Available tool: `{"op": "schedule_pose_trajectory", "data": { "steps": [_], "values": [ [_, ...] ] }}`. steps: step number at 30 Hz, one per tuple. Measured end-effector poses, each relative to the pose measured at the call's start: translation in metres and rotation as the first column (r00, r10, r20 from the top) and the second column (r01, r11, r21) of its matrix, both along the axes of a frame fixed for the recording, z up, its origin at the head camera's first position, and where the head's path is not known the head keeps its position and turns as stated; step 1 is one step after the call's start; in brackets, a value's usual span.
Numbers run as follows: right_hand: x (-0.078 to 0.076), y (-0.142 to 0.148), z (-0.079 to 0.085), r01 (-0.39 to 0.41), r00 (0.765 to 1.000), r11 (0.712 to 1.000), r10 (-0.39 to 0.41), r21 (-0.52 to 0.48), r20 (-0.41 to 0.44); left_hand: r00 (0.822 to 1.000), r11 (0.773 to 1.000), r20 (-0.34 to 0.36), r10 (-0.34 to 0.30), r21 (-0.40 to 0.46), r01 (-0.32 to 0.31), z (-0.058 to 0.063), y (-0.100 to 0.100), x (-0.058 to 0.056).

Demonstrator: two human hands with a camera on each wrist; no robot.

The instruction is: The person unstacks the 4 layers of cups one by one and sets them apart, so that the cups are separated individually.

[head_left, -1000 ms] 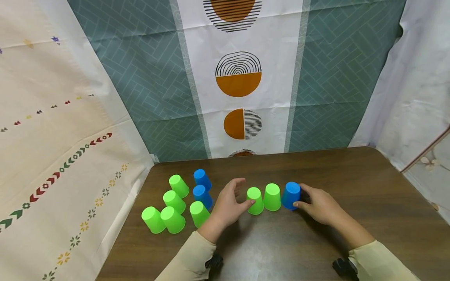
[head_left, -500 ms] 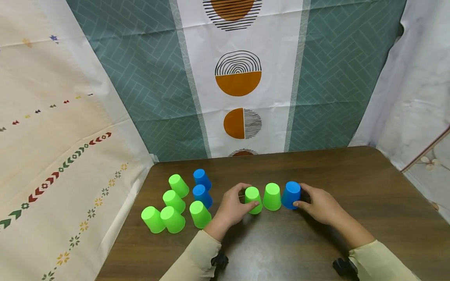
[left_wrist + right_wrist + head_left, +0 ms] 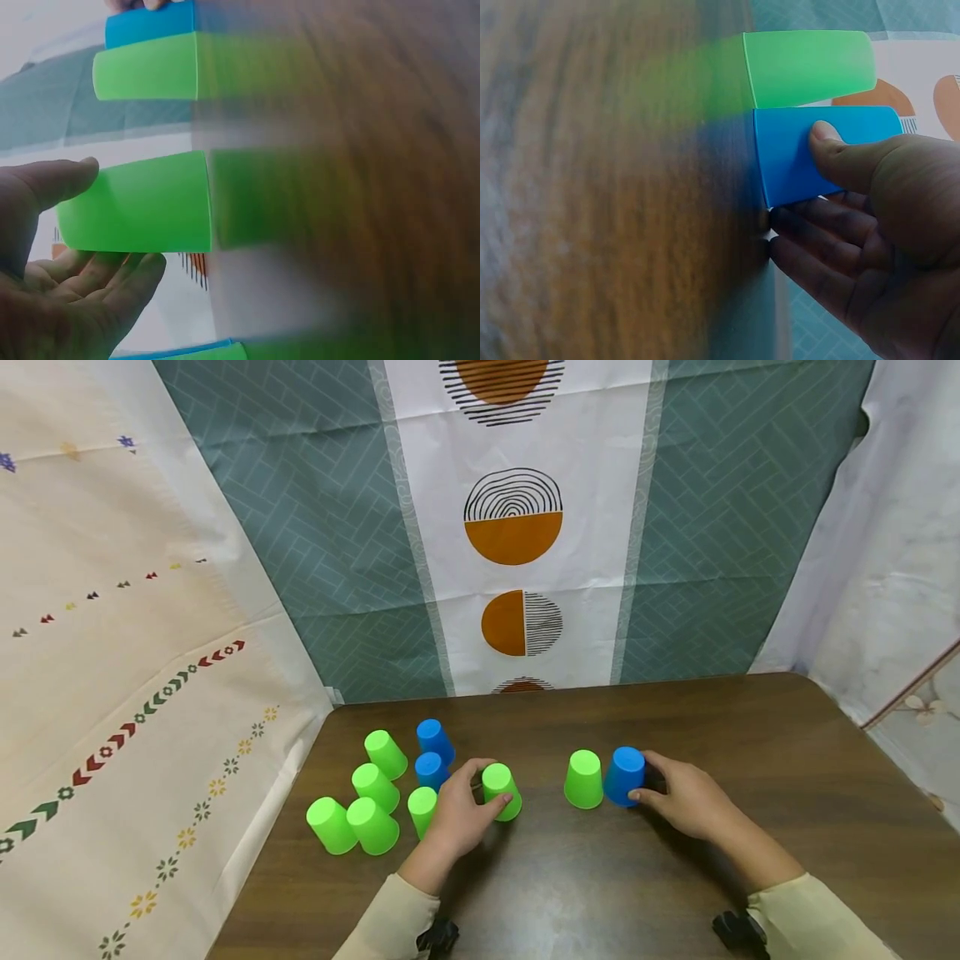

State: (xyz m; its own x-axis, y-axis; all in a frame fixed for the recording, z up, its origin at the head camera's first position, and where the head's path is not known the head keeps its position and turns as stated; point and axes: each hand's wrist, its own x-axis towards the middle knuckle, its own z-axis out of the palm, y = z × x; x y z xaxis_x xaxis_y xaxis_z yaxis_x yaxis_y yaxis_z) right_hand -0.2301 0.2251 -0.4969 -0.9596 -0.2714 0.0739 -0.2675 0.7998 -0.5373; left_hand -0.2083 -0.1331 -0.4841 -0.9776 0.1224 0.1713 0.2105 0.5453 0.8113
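Observation:
My left hand (image 3: 457, 814) grips an upside-down green cup (image 3: 501, 792) between thumb and fingers, left of the table's middle. In the left wrist view the thumb lies on one side of that green cup (image 3: 139, 206) and the fingers on the other; its rim is at or just above the tabletop. To the right, my right hand (image 3: 686, 797) holds an upside-down blue cup (image 3: 624, 777), its thumb (image 3: 829, 135) pressed to the side. Another green cup (image 3: 583, 779) stands right beside the blue one, on its left.
Several upside-down green cups (image 3: 372, 827) and two blue cups (image 3: 435, 741) stand in a group on the left of the brown table (image 3: 585, 893); my left hand partly covers the nearest. Patterned cloth (image 3: 360, 527) hangs behind the table's back edge.
My left hand came to the green cup at the left end of the row, took hold of it and moved it left, apart from its neighbour. The right hand kept its hold.

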Motion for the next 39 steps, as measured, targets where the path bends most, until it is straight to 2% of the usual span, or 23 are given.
{"op": "schedule_pose_trajectory", "data": {
  "steps": [4,13,39],
  "values": [
    [0.000,0.000,-0.001,-0.005,1.000,1.000,0.005,-0.004,0.004,0.999,0.999,-0.007,0.035,-0.023,-0.035,-0.001,-0.007,0.003],
    [0.000,0.001,-0.002,-0.005,1.000,1.000,0.005,-0.003,-0.002,0.999,0.998,0.000,0.055,-0.035,-0.054,-0.002,-0.014,0.006],
    [0.000,0.002,-0.001,-0.016,1.000,1.000,0.016,-0.020,-0.016,0.998,0.996,-0.006,0.063,-0.058,-0.063,0.001,-0.013,0.006]
  ]
}}
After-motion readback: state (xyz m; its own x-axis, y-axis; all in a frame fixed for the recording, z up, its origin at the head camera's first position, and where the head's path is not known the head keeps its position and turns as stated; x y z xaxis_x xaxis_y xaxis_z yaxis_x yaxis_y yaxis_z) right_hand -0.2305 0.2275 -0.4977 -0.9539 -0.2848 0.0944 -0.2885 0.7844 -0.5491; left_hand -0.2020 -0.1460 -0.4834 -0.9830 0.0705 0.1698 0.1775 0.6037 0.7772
